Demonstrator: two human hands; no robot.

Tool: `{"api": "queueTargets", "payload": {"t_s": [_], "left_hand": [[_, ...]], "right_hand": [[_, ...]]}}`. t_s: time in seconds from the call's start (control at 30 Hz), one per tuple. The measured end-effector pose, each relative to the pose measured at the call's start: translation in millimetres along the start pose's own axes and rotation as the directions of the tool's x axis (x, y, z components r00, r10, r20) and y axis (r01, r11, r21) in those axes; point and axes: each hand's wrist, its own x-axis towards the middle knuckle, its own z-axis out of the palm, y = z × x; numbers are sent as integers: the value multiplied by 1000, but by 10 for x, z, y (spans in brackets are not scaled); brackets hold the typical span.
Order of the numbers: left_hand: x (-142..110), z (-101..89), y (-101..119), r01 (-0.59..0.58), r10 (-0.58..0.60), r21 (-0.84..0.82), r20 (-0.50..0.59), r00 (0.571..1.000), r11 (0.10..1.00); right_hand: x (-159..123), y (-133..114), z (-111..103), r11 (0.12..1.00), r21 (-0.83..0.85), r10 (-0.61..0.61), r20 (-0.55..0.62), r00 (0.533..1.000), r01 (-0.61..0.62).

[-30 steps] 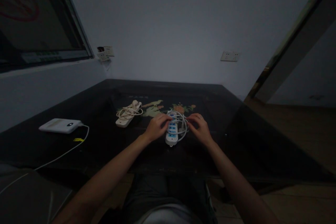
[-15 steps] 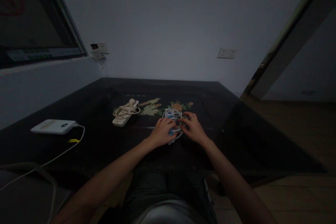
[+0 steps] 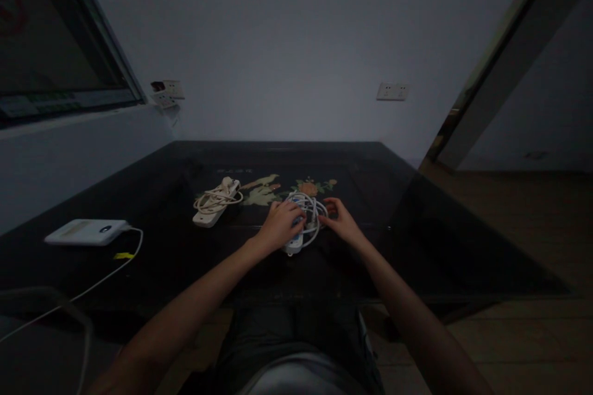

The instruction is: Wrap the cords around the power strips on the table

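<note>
A white power strip point(image 3: 293, 247) with blue sockets lies on the dark table in front of me, its grey-white cord point(image 3: 319, 236) looped in a loose coil over it and to its right. My left hand point(image 3: 280, 222) lies across the strip's left side, fingers curled over it and hiding much of the sockets. At the right edge of the coil, my right hand point(image 3: 341, 221) has its thumb and fingers curved around the loops of cord. The cord's plug is hard to make out among the loops.
To the left lies a second, cream power strip point(image 3: 208, 218) with its cord bundled on top. A white power bank point(image 3: 86, 232) with a cable point(image 3: 102, 278) sits farther left, near a yellow tag point(image 3: 124, 255). Wall sockets point(image 3: 392, 92) are behind the dark table point(image 3: 370, 163).
My left hand has moved from the strip's upper part down over its sockets. The right hand stays at the coil, and the loops have shifted slightly. The view has turned a little right.
</note>
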Motion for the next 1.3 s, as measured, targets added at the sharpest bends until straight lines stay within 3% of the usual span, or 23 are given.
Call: {"api": "queueTargets", "payload": {"t_s": [0.13, 0.23, 0.5, 0.7, 0.8, 0.9, 1.0, 1.07, 1.17, 1.3], "left_hand": [[164, 87, 156, 40, -45, 128, 43, 998, 991], [199, 166, 218, 82, -87, 125, 36, 996, 989], [194, 251, 111, 163, -166, -96, -30, 986, 982], [254, 287, 17, 171, -218, -388, -80, 973, 905], [279, 254, -14, 162, -260, -598, -80, 962, 785], [295, 194, -47, 207, -341, -812, 10, 940, 546], [296, 120, -103, 272, -429, -904, 114, 896, 328], [291, 62, -157, 306, -443, -924, 181, 878, 229], [278, -33, -248, 315, -397, -936, 232, 888, 158], [250, -132, -336, 274, -315, -951, 218, 924, 146]], "right_hand": [[3, 14, -36, 998, -43, -33, 96, 995, 37], [-15, -16, -49, 991, -116, -56, 132, 990, 72], [-76, -108, 9, 924, -357, -97, 126, 987, 137], [-79, -115, 31, 911, -389, -94, 129, 987, 137], [-81, -123, 20, 912, -389, -87, 135, 987, 134], [-80, -125, 2, 919, -371, -87, 149, 985, 137], [-70, -109, -17, 933, -327, -103, 160, 982, 151], [-58, -92, -27, 945, -292, -105, 163, 981, 150], [-36, -69, -35, 962, -234, -105, 166, 980, 142], [-10, -62, -43, 974, -188, -93, 156, 983, 122]]}}
